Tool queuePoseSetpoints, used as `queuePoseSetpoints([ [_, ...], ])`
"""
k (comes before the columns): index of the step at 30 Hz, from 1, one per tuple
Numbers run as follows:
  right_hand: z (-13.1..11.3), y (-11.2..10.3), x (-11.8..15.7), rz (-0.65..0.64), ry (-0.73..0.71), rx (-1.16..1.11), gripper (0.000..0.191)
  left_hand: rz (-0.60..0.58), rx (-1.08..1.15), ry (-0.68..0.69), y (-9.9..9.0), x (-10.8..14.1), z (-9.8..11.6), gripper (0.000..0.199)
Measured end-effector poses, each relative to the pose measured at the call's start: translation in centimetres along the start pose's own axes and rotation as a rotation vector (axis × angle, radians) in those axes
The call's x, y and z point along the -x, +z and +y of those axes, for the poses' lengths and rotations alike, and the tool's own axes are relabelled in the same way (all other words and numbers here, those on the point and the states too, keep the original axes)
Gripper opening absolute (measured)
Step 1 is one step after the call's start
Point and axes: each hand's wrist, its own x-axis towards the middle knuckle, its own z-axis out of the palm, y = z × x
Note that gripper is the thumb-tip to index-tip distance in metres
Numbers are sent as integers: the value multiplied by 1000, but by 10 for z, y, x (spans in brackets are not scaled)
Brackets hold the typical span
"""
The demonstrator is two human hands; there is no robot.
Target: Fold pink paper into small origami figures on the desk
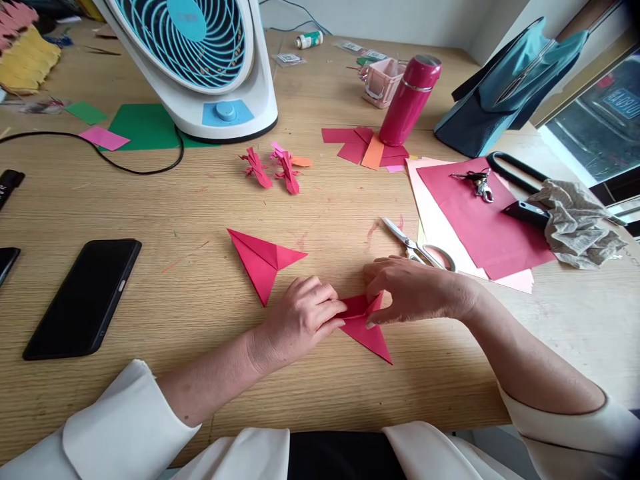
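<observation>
Head camera view: I look down on a wooden table (200, 267) where both bare hands work on one red folded paper (367, 337) near the front edge. The left hand (307, 310) is narrow, its fingers gathered over the paper's left end with the tips holding it. The right hand (415, 290) arches over the paper's right part, thumb and fingers spread a little and touching it; I cannot tell whether they pinch. One pointed corner sticks out below, toward the wearer.

Just beyond the left hand I see a second red folded piece (265, 260), lying flat with three points. Near the right hand lie white-handled scissors (417, 249), blades pointing away and to the left. Farther back I make out two small red paper figures (257, 168), side by side, in front of a white and blue fan (264, 110). A red vacuum flask (410, 100) stands on paper strips (341, 135). To the right, keys (483, 187) rest on a red paper sheet (465, 223); at left lies a black smartphone (85, 300).
</observation>
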Motion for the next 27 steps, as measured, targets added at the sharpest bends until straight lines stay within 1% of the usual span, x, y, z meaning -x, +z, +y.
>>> queuePoseSetpoints([
  [7,2,1,8,77,47,36,26,25,2,-32,-8,5,-2,10],
  [10,-3,3,7,113,58,70,31,46,27,-66,-10,7,-3,6],
  [12,-9,6,6,116,80,115,34,68,46,-81,-10,8,-4,4],
  [15,-15,12,4,111,83,151,32,78,57,-85,-10,8,-5,3],
  [18,-15,18,4,122,50,122,27,67,48,-93,-12,8,-5,4],
  [27,-10,24,7,174,29,34,29,80,46,-128,-21,19,-7,10],
])
